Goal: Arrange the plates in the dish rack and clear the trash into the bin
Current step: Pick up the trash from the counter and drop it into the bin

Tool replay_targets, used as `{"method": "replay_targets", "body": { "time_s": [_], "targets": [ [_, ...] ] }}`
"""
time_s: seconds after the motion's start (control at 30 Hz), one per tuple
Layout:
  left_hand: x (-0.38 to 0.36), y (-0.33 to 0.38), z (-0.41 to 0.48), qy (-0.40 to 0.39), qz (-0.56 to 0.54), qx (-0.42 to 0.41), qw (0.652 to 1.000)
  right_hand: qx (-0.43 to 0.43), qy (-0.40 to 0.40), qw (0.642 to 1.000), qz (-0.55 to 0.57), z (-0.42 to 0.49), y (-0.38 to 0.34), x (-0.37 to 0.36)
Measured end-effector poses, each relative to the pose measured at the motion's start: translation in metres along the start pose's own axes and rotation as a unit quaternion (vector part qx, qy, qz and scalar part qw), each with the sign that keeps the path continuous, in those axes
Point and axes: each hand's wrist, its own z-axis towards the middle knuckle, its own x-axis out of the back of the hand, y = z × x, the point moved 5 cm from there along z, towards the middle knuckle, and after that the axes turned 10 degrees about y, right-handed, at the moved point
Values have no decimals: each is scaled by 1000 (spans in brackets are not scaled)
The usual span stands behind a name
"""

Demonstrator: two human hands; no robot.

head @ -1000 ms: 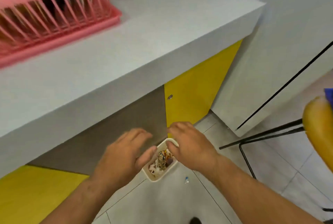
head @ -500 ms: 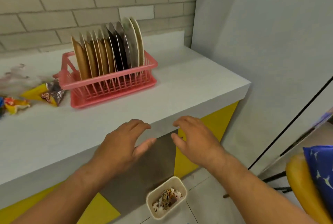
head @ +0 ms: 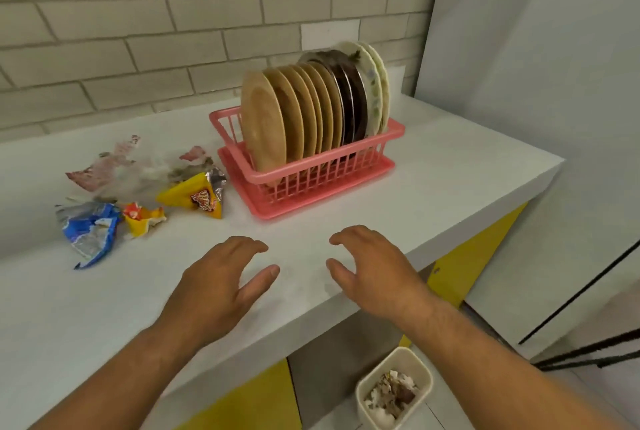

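**Trash at ten o'clock, bin underfoot**

The left hand and right hand hover over the counter, fingers loosely spread and holding nothing. The plates stand filed in the dish rack at 12 o'clock. The crumpled wrappers lie at 10 o'clock, nearer the left hand. The bin sits on the floor at 6 o'clock from the right hand.

Plates are standing upright in rack, back-R on counter; wrappers are lying just L of it. Bin is sitting on floor below counter's front edge (trash inside).
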Motion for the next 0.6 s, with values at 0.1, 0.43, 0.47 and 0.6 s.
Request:
{"method": "replay_targets", "body": {
  "time_s": [0.1, 0.43, 0.47, 0.6],
  "targets": [
    [21, -45, -1, -2, 1, 4, 1000, -2, -11, 1000, 6, 16, -40, -28],
    [52, -132, 5, 24, -5, 57, 998, 101, -35, 994, -19, 79, -119, -83],
    [53, -137, 7, 25, -1, 61, 998, 136, -17, 990, -27, 90, -127, -87],
    [64, -157, 15, 57, 23, 66, 996, 257, 48, 963, -74, 146, -166, -107]
  ]
}}
